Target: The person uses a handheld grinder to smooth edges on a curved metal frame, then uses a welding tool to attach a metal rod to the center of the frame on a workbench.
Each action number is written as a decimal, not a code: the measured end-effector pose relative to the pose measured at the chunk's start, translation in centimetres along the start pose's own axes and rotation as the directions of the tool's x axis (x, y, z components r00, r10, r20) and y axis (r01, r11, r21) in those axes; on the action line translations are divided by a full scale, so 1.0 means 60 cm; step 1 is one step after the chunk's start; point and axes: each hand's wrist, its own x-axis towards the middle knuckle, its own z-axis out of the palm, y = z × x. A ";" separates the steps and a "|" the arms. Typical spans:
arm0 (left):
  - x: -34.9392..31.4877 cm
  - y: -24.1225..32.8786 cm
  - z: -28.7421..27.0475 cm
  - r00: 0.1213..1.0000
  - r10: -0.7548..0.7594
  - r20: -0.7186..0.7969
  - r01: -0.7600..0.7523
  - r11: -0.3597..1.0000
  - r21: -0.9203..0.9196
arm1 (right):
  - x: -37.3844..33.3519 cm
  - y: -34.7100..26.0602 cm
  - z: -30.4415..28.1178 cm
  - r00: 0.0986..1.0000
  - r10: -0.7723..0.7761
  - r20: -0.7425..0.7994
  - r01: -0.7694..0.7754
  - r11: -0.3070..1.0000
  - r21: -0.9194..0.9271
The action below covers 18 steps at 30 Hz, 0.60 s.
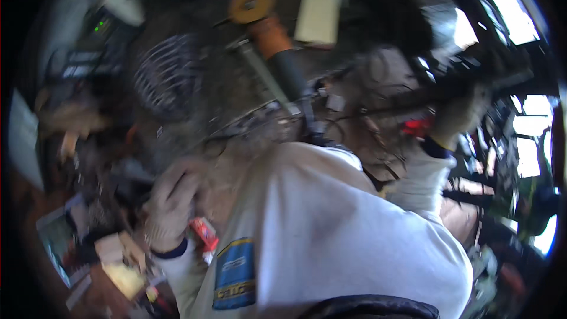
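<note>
The frame is smeared by motion. My left hand [172, 201], in a pale work glove, is low on the left with its fingers slightly bent and apart, nothing visible in them. A small red packet [204, 233] shows close beside its wrist. Out to the right, my gloved right hand [463, 115] is closed around a dark, bar-like object [508, 74], too blurred to name. On the dark work surface ahead lies an orange and black angle grinder [274, 38] with a yellowish disc. Alongside it is a hammer-shaped metal tool [263, 74].
A pale, flat board [320, 6] lies beyond the grinder. Left of it is a round wire-grille object [168, 77]. Opened cardboard [121, 260] and clutter are at lower left. A red thing [416, 125] shows by my right hand, with cluttered racks farther right.
</note>
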 end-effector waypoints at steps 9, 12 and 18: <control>-0.042 0.020 -0.039 0.959 -0.087 0.271 0.106 0.993 -0.054 | 0.077 -0.075 0.008 0.493 0.571 0.656 -0.754 -0.094 0.650; -0.078 -0.030 -0.049 0.993 0.039 0.112 -0.038 0.999 -0.009 | 0.074 -0.051 0.027 0.607 0.522 0.600 -0.742 0.099 0.663; -0.118 -0.111 -0.050 0.935 0.204 -0.291 -0.212 0.977 0.007 | 0.061 -0.102 0.055 0.627 0.624 0.467 -0.739 0.286 0.609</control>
